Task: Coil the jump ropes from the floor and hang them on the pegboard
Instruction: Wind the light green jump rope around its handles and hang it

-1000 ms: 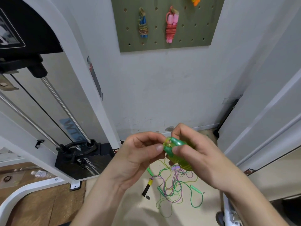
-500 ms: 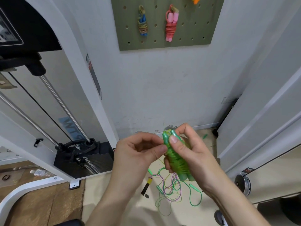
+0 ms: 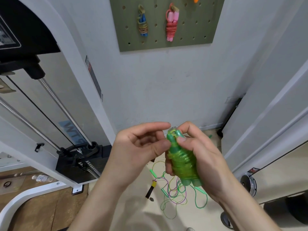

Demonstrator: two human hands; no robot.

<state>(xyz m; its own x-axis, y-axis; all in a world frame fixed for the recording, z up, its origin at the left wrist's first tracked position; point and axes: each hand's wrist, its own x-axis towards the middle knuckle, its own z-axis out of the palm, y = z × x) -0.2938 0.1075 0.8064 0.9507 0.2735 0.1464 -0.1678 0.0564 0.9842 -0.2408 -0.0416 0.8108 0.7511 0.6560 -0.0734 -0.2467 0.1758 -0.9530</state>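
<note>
Grip: coiled translucent green jump rope [image 3: 181,162] is clasped by right hand [image 3: 201,157], touched by half-open left hand [image 3: 141,147].
Risk: wraps could be loosened if left untucked.

Our right hand [image 3: 205,155] grips the coiled jump rope [image 3: 181,162] (thumb on top); our left hand [image 3: 138,147] touches it with its thumb.
</note>
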